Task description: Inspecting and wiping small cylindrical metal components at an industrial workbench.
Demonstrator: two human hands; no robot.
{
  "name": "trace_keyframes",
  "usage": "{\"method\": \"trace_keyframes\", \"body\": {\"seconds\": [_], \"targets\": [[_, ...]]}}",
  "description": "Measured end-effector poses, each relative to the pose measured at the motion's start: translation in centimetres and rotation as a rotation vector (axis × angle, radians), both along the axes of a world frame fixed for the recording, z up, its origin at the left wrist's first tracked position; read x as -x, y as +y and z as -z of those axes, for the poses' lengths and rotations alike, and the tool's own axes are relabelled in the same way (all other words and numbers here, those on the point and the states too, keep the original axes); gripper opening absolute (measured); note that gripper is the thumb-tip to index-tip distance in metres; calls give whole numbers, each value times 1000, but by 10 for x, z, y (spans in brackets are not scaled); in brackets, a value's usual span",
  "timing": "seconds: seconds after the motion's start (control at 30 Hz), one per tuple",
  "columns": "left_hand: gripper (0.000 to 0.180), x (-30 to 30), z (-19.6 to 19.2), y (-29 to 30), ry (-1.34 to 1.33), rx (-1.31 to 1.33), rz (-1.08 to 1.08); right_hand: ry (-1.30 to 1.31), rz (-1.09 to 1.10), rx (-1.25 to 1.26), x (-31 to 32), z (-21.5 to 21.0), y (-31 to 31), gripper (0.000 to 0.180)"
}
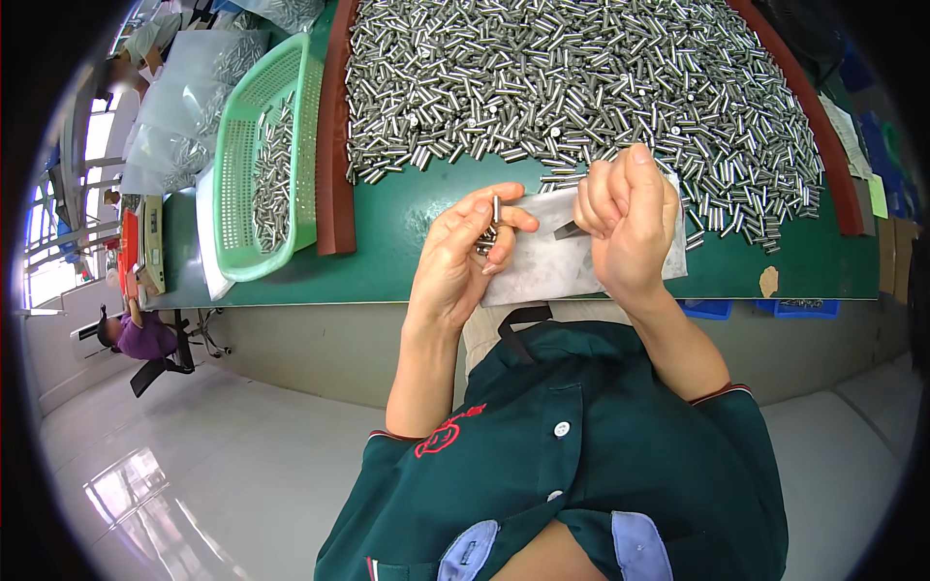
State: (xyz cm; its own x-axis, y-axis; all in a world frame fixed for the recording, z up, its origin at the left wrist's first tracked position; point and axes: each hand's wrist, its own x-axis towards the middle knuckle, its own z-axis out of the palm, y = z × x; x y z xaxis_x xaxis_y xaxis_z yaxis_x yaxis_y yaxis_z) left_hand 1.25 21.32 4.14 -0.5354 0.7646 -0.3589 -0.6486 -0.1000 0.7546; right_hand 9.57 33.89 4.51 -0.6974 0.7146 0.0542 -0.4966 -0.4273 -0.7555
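Observation:
My left hand (457,254) is closed around several short shiny metal pins (492,230), one standing up between thumb and fingers. To its right my right hand (630,221) is curled, thumb against the bent fingers. A dark, flat-ended piece (569,230) sticks out from under its fingers; the rest is hidden and I cannot make out its kind. Both hands are above a pale, smudged cloth or bag (542,269) at the table's near edge. Just beyond them a large heap of metal pins (572,87) spreads over the green table (397,218).
Reddish-brown bars (336,145) flank the heap. On the left stands a light green plastic basket (231,184) partly filled with pins, with clear plastic bags (179,116) beyond it. Blue bins (804,308) sit under the right edge. Far left, a person in purple (145,337) is seated.

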Motion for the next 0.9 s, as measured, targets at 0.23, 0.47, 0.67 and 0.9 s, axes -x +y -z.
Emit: {"method": "trace_keyframes", "body": {"seconds": [0.23,0.47,0.67,0.9], "targets": [[22,48,-44,-34,808,89,-434,-7,3,16,0,4,7,40],[38,133,-58,-104,1557,982,-520,43,-44,56,1,3,1,37],[41,82,-64,-147,873,176,-859,39,-17,75,-1,7,-1,33],[37,33,-65,-233,707,221,-1171,-73,55,-16,2,-15,-13,35]]}}
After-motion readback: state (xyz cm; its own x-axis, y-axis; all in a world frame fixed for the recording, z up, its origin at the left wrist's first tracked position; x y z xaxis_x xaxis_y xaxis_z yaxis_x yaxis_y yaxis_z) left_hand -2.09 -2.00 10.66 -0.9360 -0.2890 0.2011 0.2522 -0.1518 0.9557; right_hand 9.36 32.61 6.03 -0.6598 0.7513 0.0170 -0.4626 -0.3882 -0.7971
